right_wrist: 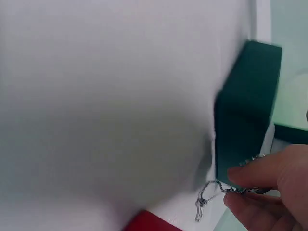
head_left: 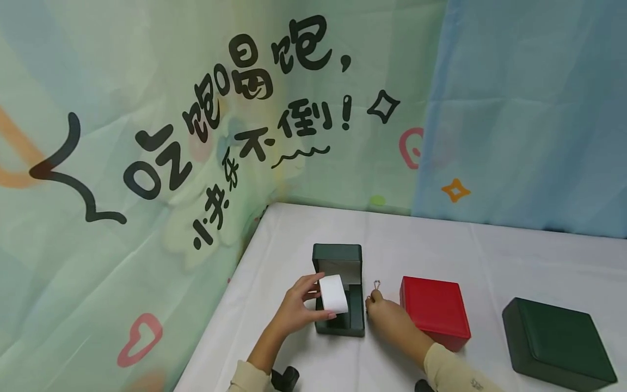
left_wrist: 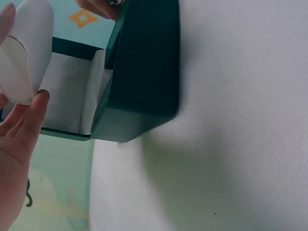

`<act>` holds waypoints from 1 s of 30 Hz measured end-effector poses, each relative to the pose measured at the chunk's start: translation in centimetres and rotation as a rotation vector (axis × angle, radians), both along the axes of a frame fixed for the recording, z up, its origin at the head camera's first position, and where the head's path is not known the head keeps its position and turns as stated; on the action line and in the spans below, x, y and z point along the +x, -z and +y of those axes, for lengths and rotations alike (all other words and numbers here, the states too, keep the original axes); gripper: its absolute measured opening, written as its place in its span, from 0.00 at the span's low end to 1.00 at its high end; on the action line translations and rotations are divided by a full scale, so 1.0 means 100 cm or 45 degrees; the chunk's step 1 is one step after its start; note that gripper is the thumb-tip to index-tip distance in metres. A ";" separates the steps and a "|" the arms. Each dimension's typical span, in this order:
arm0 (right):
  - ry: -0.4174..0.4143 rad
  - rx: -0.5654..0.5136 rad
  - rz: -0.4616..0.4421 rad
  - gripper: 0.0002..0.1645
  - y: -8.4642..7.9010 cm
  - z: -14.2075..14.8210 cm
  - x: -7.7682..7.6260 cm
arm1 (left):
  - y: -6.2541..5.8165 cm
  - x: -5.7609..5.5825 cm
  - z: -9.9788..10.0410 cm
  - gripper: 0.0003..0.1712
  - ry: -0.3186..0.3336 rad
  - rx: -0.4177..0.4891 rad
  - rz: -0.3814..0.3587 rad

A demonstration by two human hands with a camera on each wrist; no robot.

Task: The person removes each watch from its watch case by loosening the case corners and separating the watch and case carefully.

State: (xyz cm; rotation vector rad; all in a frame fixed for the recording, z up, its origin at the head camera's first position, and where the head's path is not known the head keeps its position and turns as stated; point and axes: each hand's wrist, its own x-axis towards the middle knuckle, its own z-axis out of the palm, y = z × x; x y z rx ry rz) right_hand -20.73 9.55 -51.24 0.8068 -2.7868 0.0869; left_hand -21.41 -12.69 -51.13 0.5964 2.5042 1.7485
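An open dark green box point(head_left: 338, 252) stands on the white table with its lid raised. Over its opening, my left hand point(head_left: 296, 306) holds a white cushion point(head_left: 333, 294) between thumb and fingers. In the left wrist view the cushion point(left_wrist: 34, 36) looks like a rolled pad, with fingers along its edge. Just right of the box, my right hand point(head_left: 389, 320) pinches a thin chain point(head_left: 376, 285). The right wrist view shows this silvery chain point(right_wrist: 207, 192) dangling from between thumb and fingers, beside the box's green side point(right_wrist: 243, 115). The rest of the chain is hidden by the hand.
A closed red box point(head_left: 434, 306) sits close beside my right forearm. Farther right is a larger closed dark green box point(head_left: 558, 337). Printed cloth point(head_left: 343, 163) hangs behind the table point(head_left: 294, 228) and along its left side.
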 end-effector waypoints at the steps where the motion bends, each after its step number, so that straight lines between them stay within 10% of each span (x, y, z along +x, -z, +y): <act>1: -0.002 0.022 -0.008 0.15 0.001 -0.001 0.003 | 0.000 0.000 0.000 0.44 -0.002 -0.008 0.005; 14: 0.076 -0.098 -0.452 0.29 0.001 0.002 0.025 | 0.014 -0.007 0.006 0.43 0.073 -0.181 0.085; 24: -0.129 -0.542 -0.727 0.58 -0.033 -0.004 -0.009 | 0.010 -0.014 0.002 0.43 0.170 -0.247 0.180; 30: -0.208 -0.558 -0.739 0.52 -0.033 -0.008 -0.017 | 0.011 -0.016 -0.001 0.43 0.230 -0.204 0.166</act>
